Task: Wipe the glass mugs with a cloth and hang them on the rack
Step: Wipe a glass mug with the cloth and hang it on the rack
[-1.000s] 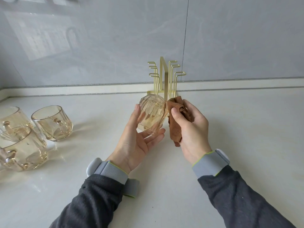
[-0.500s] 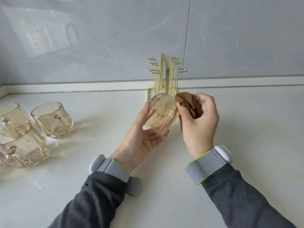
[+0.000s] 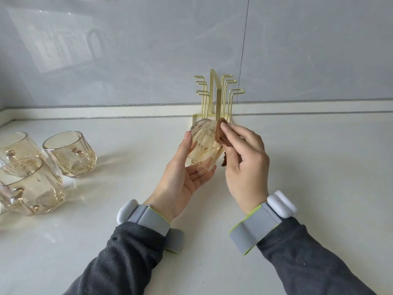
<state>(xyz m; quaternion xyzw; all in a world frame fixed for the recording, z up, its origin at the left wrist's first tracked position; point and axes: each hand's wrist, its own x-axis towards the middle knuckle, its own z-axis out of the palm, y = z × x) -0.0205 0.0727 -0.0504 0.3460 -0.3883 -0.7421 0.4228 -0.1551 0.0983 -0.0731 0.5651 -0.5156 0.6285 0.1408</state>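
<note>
mug of amber glass sits tilted in your left hand, base pointing up and away from you, mouth towards your palm. your thumb lies along its left side and your fingers curl under the rim, so the hand grips it off the surface. your right hand pinches a brown cloth, thumb pressing the bunched fabric against the upper right side of the mug while the other fingers fold over the rest; a small end of it hangs out below them. the held mug is just in front of the foot of the gold wire rack, which stands upright at the far edge of the surface against the grey wall. well apart, at the left, three more mugs stand upright and close together: the near mug, the far mug cut by the frame edge, and the right mug. grey wristbands with white units wrap both your wrists above dark sleeves.
</note>
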